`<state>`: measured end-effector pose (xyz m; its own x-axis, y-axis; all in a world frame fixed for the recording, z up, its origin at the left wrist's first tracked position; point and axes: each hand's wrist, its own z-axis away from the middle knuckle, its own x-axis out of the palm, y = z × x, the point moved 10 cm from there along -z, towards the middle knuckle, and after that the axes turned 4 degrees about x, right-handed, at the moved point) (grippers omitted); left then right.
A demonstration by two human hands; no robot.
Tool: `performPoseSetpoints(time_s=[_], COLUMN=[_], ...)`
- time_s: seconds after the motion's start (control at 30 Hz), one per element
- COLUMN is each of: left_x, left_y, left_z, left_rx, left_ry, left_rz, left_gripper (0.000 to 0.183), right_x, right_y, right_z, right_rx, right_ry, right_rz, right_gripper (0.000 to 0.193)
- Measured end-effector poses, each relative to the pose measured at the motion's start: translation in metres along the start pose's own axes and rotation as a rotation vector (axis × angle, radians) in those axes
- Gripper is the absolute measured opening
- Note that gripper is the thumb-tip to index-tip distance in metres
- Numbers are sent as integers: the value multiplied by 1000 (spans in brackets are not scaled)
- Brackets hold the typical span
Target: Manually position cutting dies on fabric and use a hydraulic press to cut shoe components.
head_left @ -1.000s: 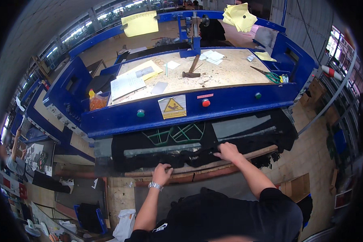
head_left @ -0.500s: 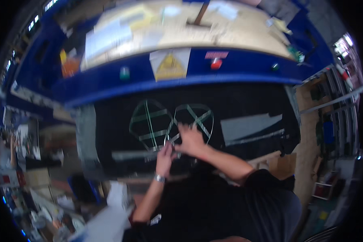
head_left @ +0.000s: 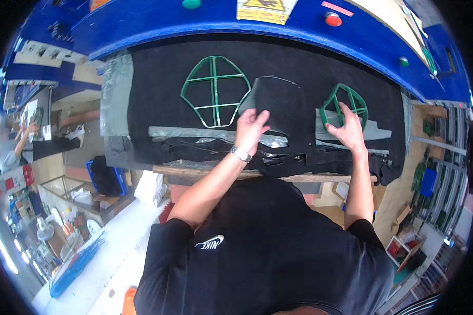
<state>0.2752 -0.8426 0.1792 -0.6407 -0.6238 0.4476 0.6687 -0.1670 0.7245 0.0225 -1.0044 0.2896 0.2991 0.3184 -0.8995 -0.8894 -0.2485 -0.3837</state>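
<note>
My right hand (head_left: 348,131) grips the rim of a green cutting die (head_left: 363,102), a metal outline with crossbars, tilted over a grey strip at the right. To the left, a second green cutting die (head_left: 214,79) lies flat on the black sheet material (head_left: 157,84). Between the two dies is a black cut piece (head_left: 281,100) of the same material, its left edge lifted and showing a greyish side. My left hand (head_left: 251,128) has thumb and fingers closed at the lower left edge of this piece; the fingertips are partly hidden.
Beyond the sheet runs a blue machine beam (head_left: 299,44) with a red button (head_left: 333,19) and green buttons. Grey strips (head_left: 194,134) and black scraps (head_left: 194,151) lie along the near edge, above a wooden rail (head_left: 205,172). Another person works at the far left.
The right-hand die has been lifted off the sheet and carried right in my right hand, uncovering the cut piece. My left hand has moved to that piece. The view has shifted and sharpened.
</note>
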Motion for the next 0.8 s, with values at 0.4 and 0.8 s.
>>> performPoseSetpoints(time_s=[0.4,0.8], left_x=[-68,-218], left_y=[211,65], left_z=[69,90], left_rx=[512,-26], left_ry=[48,320], left_rz=[300,341], left_gripper=[28,41], right_x=[75,137], right_y=[-215,-313], right_z=[-3,2], right_rx=[-587,-839], right_ry=[-16,-224], right_rz=[-92,-186], right_gripper=[62,74])
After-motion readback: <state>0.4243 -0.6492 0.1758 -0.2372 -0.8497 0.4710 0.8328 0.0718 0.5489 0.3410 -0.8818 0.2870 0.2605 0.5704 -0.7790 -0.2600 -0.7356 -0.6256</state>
